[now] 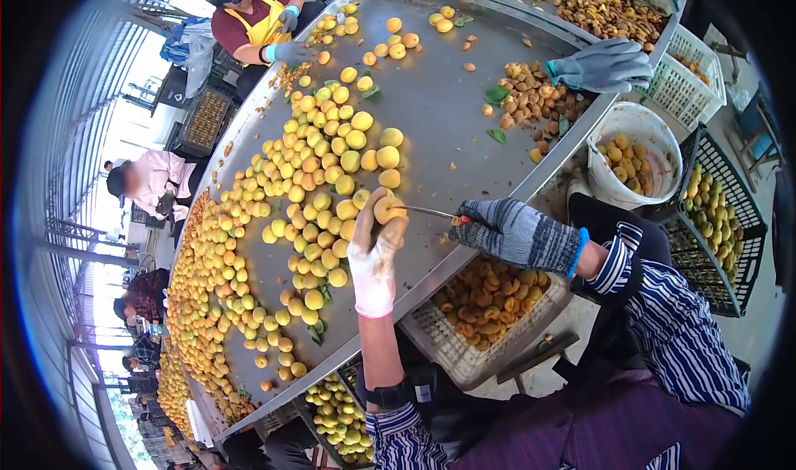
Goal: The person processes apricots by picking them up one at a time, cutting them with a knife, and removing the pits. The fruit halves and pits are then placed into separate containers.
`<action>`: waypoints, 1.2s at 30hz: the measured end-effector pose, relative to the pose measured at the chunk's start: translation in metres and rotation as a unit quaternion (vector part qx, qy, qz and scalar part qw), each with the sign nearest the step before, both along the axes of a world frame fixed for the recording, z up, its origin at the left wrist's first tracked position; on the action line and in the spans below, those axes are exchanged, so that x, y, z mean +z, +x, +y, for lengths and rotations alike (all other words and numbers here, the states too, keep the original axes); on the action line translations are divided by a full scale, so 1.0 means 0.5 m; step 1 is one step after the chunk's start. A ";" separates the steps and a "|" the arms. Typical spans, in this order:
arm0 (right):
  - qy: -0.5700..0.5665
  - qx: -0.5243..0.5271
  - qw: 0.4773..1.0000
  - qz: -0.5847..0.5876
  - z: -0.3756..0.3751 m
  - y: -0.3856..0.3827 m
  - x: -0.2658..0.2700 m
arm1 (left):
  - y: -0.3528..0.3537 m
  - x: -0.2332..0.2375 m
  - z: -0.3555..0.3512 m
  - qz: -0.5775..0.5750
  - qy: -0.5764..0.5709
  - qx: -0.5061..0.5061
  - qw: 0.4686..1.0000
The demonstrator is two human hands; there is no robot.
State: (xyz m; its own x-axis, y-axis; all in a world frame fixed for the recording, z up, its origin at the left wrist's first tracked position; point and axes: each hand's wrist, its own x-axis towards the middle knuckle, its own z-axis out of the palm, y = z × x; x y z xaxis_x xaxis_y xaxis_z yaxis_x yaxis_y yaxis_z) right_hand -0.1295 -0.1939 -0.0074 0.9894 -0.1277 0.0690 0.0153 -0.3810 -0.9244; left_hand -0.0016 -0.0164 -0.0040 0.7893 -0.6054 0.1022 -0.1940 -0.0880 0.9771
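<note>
My left hand (pixel 376 250), in a stained white and pink glove, holds a yellow-orange apricot (pixel 388 210) between its fingers above the metal table (pixel 448 138). My right hand (pixel 518 234), in a grey knitted glove with a blue cuff, is closed round the red handle of a tool. The tool's thin metal shaft (pixel 429 211) runs left and its tip meets the apricot; whether it goes inside is hard to tell. Many whole apricots (pixel 319 138) lie in a pile left of my left hand.
Pits (pixel 531 97) and a spare grey glove (pixel 604 65) lie on the table's right side. Below its edge are a crate of apricot pieces (pixel 489 300), a white bucket (pixel 634 155) and a black crate (pixel 713 221). Other people sit along the far side.
</note>
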 end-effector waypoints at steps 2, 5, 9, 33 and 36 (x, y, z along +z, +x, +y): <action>0.009 0.003 1.000 -0.001 -0.002 0.001 -0.002 | 0.000 0.002 -0.002 -0.024 0.035 0.014 0.999; -0.001 0.000 1.000 0.012 -0.002 0.001 -0.003 | 0.000 -0.003 -0.008 -0.044 0.023 0.019 0.999; -0.025 -0.008 0.999 0.038 -0.002 -0.002 0.006 | 0.008 -0.014 -0.008 -0.078 0.052 0.023 0.995; -0.080 -0.049 0.993 0.067 0.026 0.012 -0.028 | -0.002 -0.030 -0.045 0.100 0.049 0.062 0.992; -0.058 -0.055 0.995 0.051 0.031 0.011 -0.037 | -0.009 -0.021 -0.053 0.048 0.096 0.074 0.991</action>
